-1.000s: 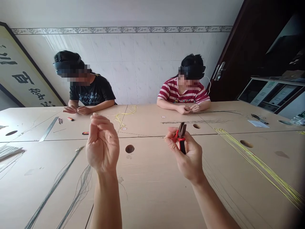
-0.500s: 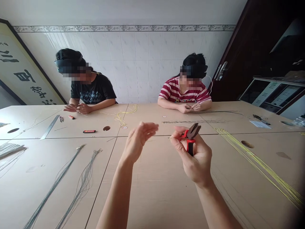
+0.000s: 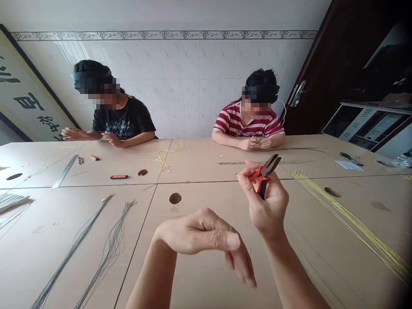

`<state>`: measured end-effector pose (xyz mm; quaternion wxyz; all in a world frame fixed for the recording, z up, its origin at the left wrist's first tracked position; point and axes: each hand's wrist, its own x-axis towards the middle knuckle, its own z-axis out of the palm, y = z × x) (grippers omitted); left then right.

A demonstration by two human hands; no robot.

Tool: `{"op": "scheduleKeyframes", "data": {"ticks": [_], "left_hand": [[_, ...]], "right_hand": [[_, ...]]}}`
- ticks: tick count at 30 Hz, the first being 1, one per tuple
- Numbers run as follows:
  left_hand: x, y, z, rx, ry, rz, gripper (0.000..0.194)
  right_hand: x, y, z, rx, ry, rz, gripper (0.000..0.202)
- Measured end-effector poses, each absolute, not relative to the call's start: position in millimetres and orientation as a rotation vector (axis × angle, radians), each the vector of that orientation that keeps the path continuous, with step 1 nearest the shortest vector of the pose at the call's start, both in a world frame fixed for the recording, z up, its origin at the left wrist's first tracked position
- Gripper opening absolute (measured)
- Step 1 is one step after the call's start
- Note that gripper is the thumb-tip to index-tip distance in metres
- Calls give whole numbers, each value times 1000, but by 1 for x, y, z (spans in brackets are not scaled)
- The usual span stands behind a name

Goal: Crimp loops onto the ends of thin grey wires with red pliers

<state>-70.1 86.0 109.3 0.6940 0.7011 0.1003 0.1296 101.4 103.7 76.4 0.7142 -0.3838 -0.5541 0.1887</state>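
Pliers point(image 3: 264, 177) are up in our right hand point(image 3: 268, 204), above the table point(image 3: 199, 283), handles tucked into the palm with fingers curled round them and the jaws poking up, slightly parted. We reckon that hold is about parking the tool so the thumb and forefinger can do finer stuff, since those two are pinched together on a thin end point(image 3: 237, 174) of something we can't identify. Our left hand point(image 3: 201, 234) hangs lower and nearer to us, wrist bent, thumb out straight, fingers drooping; a faint line point(image 3: 231, 228) shows by the thumb tip, but we honestly can't make out if it's gripped. As for the rest, yellow cords point(image 3: 341, 210) lie stretched out on our right and two grey-green bundles point(image 3: 77, 244) on our left, laid lengthwise, presumably so the strands don't tangle
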Motion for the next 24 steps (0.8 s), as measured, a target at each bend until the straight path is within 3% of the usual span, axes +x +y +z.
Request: {"op": "scheduleKeyframes", "data": {"ticks": [4,8,11,13,18,24], "left_hand": [[-65,70,111,1462,-2,481,53],[-63,58,121,1211,149,1184,59],[-66,61,127,934,362,1732,45],[-69,70,128,860,375,1884,40],[-66,98,118,826,378,1936,43],[-47,99,106,1095,631,1563,36]], "right_hand": [[98,106,73,-862,-1220,446,22],[93,104,71,-871,-1223,483,21],[87,100,70,-875,-1254,502,21],[84,97,69,-864,-1290,517,21],[77,91,68,-830,-1384,534,23],[77,89,71,-795,-1419,471,24]]}}
